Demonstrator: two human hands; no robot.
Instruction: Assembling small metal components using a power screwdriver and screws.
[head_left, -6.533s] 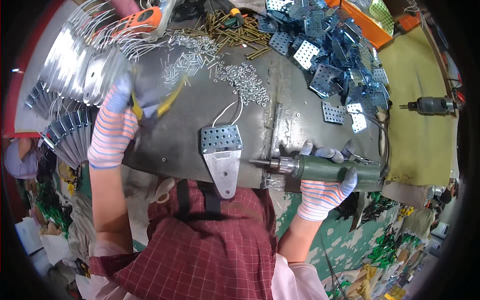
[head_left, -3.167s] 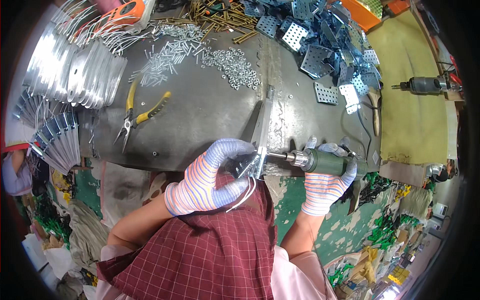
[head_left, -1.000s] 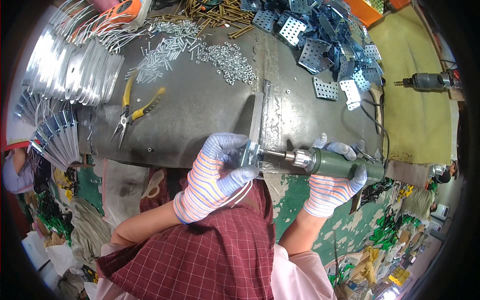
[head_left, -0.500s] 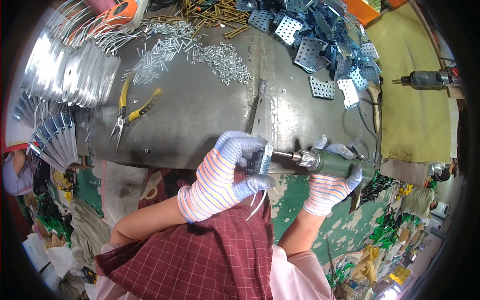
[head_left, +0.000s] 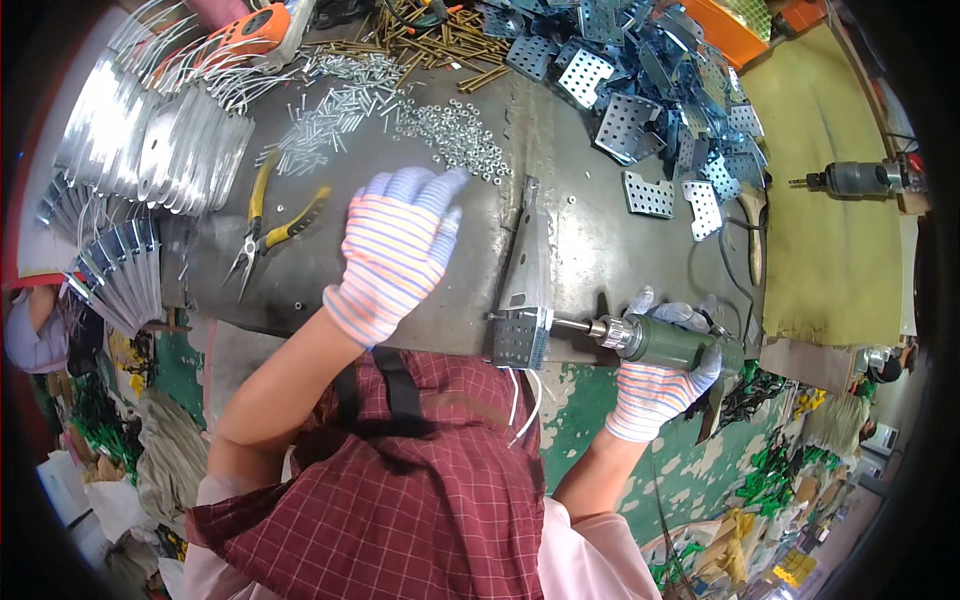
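A long metal bracket (head_left: 527, 280) with a holed end lies at the near edge of the dark bench (head_left: 420, 280), pointing away from the person. Its holed end hangs by the edge, likely so the tool can get at it from the side. The right hand (head_left: 655, 385), in a striped glove, is wrapped tight around a green power driver (head_left: 665, 343). The driver lies flat, and its thin tip touches the holed end of the bracket.

The left hand (head_left: 395, 250), also gloved, is spread wide with nothing in it. It floats over the bench, left of the bracket and reaching toward a heap of small nuts (head_left: 450, 135) and a heap of screws (head_left: 325, 115) farther back.

Yellow-handled pliers (head_left: 270, 225) lie to the left. Shiny plates (head_left: 150, 150) are stacked at the far left, and blue holed plates (head_left: 650, 90) are piled at the back right, all within easy reach.
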